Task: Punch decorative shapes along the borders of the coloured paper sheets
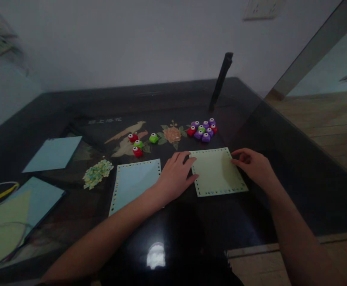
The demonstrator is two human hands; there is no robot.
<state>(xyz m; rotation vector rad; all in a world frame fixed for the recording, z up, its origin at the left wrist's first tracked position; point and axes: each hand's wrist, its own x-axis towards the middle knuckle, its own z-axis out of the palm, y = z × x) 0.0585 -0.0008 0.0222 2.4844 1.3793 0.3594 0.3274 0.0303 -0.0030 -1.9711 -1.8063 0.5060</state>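
A pale yellow-green paper sheet point(216, 171) with punched holes along its edges lies flat on the dark table. My left hand point(175, 174) rests against its left edge, fingers apart and touching the border. At the right edge, my right hand point(252, 165) has thumb and forefinger closed on the paper. A light blue sheet point(137, 178), also hole-punched along its visible borders, sits to the left, partly covered by my left hand and forearm. Beyond the yellow-green sheet is a cluster of small purple, red and green craft punches point(202, 130).
Left of centre are more punches point(137, 145), one green punch point(153, 138) and a pile of paper bits point(97, 172). Blue sheets point(54, 154) and a yellow sheet point(3, 226) lie far left, near a yellow-handled item point(6, 191). A black upright object point(221, 81) stands at the back.
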